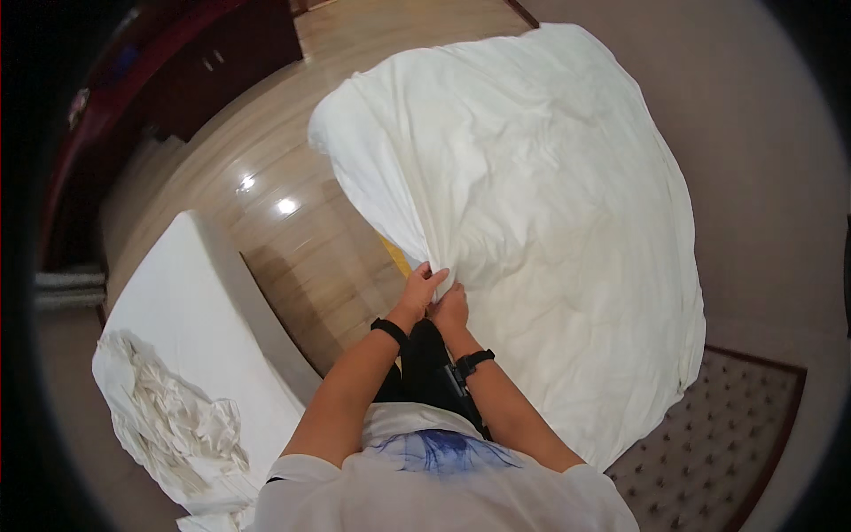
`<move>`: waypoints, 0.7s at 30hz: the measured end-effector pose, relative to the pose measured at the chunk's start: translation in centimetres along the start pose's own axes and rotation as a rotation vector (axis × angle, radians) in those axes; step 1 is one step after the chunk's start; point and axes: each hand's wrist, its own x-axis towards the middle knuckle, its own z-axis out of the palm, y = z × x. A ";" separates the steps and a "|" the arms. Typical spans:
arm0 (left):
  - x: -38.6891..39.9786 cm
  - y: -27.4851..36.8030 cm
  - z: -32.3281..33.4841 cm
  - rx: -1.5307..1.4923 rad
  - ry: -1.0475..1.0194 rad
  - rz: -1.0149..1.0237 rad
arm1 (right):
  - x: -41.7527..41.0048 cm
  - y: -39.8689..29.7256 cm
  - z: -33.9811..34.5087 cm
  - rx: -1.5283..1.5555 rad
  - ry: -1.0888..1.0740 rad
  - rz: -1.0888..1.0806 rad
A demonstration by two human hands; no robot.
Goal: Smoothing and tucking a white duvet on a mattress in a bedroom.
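A large white duvet or bed cover (pixel 565 166) lies spread and rumpled over the bed on the right, hiding most of it. Its near left edge is gathered into folds that run to my hands. My left hand (pixel 420 287) pinches this bunched edge between thumb and fingers. Close beside it, almost touching, my right hand (pixel 452 308) grips the same edge from slightly lower; its fingertips are partly hidden. Beneath the lifted edge a yellow strip (pixel 395 255) shows. Both wrists wear black bands.
To the left stands another bed (pixel 193 292) in white, with a crumpled white cloth (pixel 179 412) on it. Glossy tan floor (pixel 286 246) runs between the beds. A tufted headboard (pixel 711 432) is at lower right. Dark red cabinets (pixel 219 80) line the upper left.
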 end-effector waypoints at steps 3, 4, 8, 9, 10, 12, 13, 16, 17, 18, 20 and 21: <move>-0.5 0.0 -1.0 -0.237 0.011 -0.068 | 2.4 1.4 -0.7 0.103 -0.043 0.094; 0.1 -0.5 -2.7 -0.431 0.095 -0.131 | 3.3 1.5 -0.9 0.147 -0.080 0.098; 2.7 0.0 -5.2 -0.449 0.259 -0.459 | 4.2 2.5 -2.6 0.208 -0.258 0.148; 3.9 -0.2 -5.2 -0.457 0.268 -0.461 | 4.3 2.6 -3.2 0.227 -0.323 0.185; 5.1 -0.6 -5.4 -0.592 0.149 -0.457 | 4.0 2.2 -3.4 0.229 -0.334 0.192; 6.9 0.4 -5.6 -0.671 0.125 -0.406 | 4.0 1.3 -3.9 0.243 -0.405 0.015; 8.2 0.9 -6.0 -0.658 0.127 -0.425 | 4.3 0.7 -4.0 0.251 -0.404 0.037; 11.0 4.3 -8.3 -0.601 0.158 -0.336 | 4.5 -1.0 -3.9 0.286 -0.391 -0.021; 11.1 5.7 -8.7 -0.586 0.156 -0.351 | 4.4 -1.0 -3.6 0.296 -0.387 -0.002; 11.0 8.2 -8.1 -0.594 0.143 -0.298 | 4.7 -1.0 -3.9 0.425 -0.387 0.115; 11.1 10.2 -9.6 -0.580 0.091 -0.257 | 4.3 -0.6 -3.1 0.618 -0.449 0.177; 10.6 11.0 -10.3 -0.569 0.092 -0.262 | 3.9 -0.5 -2.6 0.627 -0.447 0.184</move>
